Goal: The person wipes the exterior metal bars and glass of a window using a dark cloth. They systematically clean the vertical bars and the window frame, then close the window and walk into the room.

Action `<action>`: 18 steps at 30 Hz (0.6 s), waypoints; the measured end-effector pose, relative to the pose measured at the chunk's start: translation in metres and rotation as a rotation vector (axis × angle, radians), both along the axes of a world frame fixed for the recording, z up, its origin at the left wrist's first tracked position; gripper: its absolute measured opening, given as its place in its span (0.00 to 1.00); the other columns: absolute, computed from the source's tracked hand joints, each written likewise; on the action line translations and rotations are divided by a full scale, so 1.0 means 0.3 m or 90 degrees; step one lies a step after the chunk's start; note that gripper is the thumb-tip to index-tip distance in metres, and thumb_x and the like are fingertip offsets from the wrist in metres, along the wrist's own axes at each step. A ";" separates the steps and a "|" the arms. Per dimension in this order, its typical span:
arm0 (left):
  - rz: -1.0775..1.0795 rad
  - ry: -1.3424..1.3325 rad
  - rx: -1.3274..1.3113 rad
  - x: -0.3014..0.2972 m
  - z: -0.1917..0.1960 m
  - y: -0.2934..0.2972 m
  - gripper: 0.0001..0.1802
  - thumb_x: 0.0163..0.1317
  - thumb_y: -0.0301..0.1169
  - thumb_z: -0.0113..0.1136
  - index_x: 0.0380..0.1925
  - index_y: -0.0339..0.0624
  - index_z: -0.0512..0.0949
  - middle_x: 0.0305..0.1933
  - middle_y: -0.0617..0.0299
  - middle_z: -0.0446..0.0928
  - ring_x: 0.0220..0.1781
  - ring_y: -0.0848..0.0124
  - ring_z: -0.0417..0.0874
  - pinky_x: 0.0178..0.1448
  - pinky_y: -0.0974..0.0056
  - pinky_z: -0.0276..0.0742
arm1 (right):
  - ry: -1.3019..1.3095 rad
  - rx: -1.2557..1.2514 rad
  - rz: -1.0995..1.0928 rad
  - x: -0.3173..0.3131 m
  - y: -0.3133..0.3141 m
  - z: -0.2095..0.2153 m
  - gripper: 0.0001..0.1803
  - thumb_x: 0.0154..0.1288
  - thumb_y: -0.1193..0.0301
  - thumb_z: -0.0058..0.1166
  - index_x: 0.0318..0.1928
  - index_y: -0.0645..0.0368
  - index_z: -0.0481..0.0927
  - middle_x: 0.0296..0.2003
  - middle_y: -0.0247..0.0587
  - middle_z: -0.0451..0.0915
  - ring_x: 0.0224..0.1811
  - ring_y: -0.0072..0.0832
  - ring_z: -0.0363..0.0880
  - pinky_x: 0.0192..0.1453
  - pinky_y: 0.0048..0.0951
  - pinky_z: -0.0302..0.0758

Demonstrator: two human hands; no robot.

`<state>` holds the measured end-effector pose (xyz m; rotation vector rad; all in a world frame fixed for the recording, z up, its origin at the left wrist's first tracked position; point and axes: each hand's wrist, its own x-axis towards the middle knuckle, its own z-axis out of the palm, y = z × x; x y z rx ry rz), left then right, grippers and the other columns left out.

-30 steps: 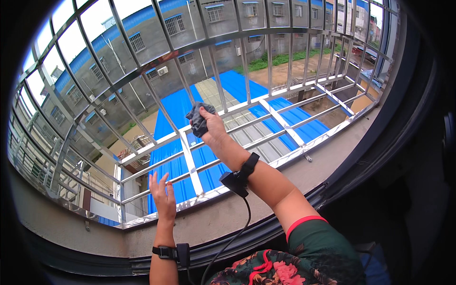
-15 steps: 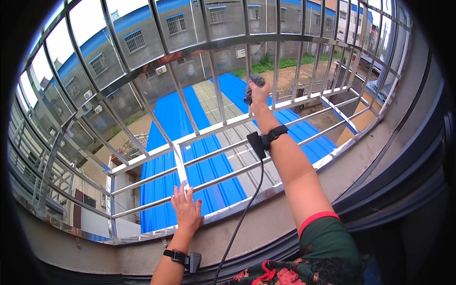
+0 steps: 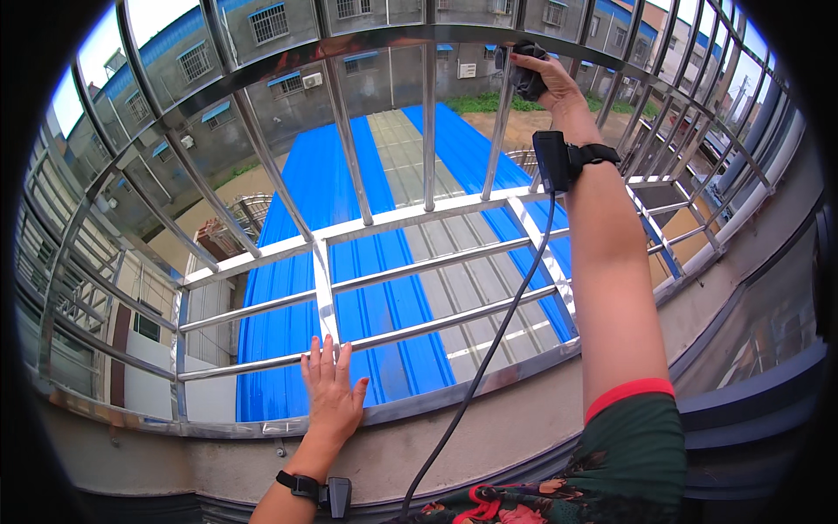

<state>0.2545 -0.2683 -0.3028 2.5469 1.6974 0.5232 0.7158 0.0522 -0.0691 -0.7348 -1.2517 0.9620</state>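
Note:
With my right arm stretched up and forward, my right hand (image 3: 559,86) grips a crumpled dark grey cloth (image 3: 529,77). The cloth is pressed near the top of an upright metal bar (image 3: 497,131), just under the wide horizontal rail (image 3: 393,54) of the window cage. My left hand (image 3: 333,393) lies palm down at the cage's lower front edge, its fingers apart. Those fingertips reach the lower front tube (image 3: 410,329), beside the flat cross strip (image 3: 324,284); the hand holds nothing.
A black cable (image 3: 471,397) hangs from the right wrist device (image 3: 552,162); the left wrist wears another device (image 3: 337,498). Below the cage lies a blue and grey corrugated roof (image 3: 297,201). A concrete sill (image 3: 489,437) runs along the near side. Beyond stands a grey building (image 3: 253,113).
My right hand has moved up and to the right with the cloth, from the lower part of the bars to near the wide rail. My left hand stays at the front edge. The view has shifted.

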 end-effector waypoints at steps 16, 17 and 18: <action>-0.002 0.032 0.023 0.006 0.014 0.009 0.35 0.62 0.42 0.56 0.67 0.43 0.59 0.72 0.43 0.53 0.76 0.45 0.46 0.74 0.39 0.38 | -0.221 0.049 -0.590 -0.153 0.100 -0.336 0.11 0.42 0.72 0.60 0.32 0.56 0.82 0.29 0.44 0.84 0.33 0.38 0.84 0.38 0.37 0.77; 0.004 0.031 0.026 0.005 0.014 0.005 0.35 0.62 0.42 0.56 0.67 0.43 0.59 0.72 0.43 0.53 0.76 0.45 0.46 0.74 0.39 0.39 | -0.248 0.019 -0.620 -0.186 0.073 -0.424 0.11 0.42 0.71 0.60 0.31 0.55 0.82 0.29 0.45 0.83 0.34 0.41 0.83 0.39 0.38 0.77; 0.007 0.030 0.026 0.007 0.014 0.000 0.35 0.62 0.42 0.56 0.67 0.43 0.59 0.72 0.43 0.53 0.76 0.44 0.46 0.74 0.39 0.39 | -0.276 -0.015 -0.652 -0.209 0.040 -0.505 0.10 0.42 0.70 0.60 0.30 0.54 0.81 0.30 0.47 0.83 0.36 0.44 0.83 0.41 0.39 0.77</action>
